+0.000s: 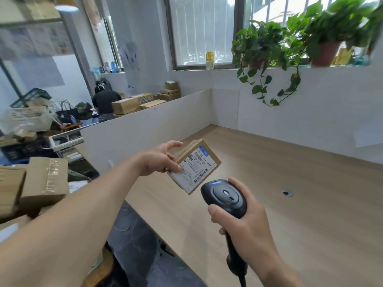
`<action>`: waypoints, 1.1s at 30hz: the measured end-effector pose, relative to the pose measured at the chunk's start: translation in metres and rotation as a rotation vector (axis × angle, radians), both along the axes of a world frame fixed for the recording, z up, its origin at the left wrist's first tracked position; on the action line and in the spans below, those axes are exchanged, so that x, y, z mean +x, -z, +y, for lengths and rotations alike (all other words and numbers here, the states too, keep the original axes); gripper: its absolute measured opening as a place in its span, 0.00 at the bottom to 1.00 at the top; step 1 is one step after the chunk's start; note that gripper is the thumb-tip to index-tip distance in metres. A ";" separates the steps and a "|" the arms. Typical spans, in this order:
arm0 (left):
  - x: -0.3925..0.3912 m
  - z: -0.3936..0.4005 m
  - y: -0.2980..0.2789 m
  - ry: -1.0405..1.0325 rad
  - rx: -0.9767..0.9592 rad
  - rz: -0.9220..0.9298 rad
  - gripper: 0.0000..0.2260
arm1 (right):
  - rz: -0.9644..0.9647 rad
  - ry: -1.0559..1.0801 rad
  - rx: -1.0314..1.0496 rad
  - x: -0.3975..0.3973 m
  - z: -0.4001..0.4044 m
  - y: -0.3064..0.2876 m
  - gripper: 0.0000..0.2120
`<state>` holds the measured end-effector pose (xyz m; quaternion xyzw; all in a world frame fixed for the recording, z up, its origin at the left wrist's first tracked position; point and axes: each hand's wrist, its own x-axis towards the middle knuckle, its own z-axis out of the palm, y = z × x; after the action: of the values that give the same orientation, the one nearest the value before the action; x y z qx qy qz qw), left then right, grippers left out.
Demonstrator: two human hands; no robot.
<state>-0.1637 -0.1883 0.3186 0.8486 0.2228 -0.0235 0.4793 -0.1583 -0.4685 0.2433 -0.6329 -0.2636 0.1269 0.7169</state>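
My left hand (160, 160) grips a small cardboard parcel (194, 165) by its left edge and holds it in the air above the wooden table (290, 204). The parcel's white shipping label with barcodes faces up towards me. My right hand (246, 222) is wrapped round the handle of a black barcode scanner (224, 196). The scanner's head sits just below and to the right of the parcel, a short gap apart from its lower corner. A cable hangs from the handle's bottom end.
A white partition (145, 129) borders the table at left and back. Cardboard boxes (35, 187) are stacked at my left. A cable hole (288, 192) sits in the tabletop at right. Potted plants (290, 44) line the windowsill. A person (104, 100) is bent over boxes in the far room.
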 end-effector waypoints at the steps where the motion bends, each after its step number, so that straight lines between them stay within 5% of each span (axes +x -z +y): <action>1: -0.005 -0.004 0.007 -0.042 -0.013 -0.046 0.39 | 0.025 0.004 0.024 -0.001 0.002 -0.001 0.38; 14: -0.076 -0.025 0.063 -0.310 -0.159 -0.303 0.53 | 0.089 -0.094 0.097 -0.038 0.045 -0.016 0.31; 22: -0.126 0.020 0.061 -0.348 -0.141 -0.331 0.44 | 0.063 -0.167 0.086 -0.070 0.095 -0.016 0.29; 28: -0.190 0.094 0.059 -0.393 -0.206 -0.358 0.47 | 0.010 -0.188 0.086 -0.108 0.158 -0.012 0.35; 33: -0.257 0.173 0.056 -0.465 -0.183 -0.407 0.35 | -0.018 -0.233 0.075 -0.144 0.230 -0.010 0.28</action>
<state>-0.4202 -0.0150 0.2623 0.7157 0.3072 0.2367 0.5808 -0.3028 -0.2386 0.2536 -0.5716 -0.3463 0.1939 0.7181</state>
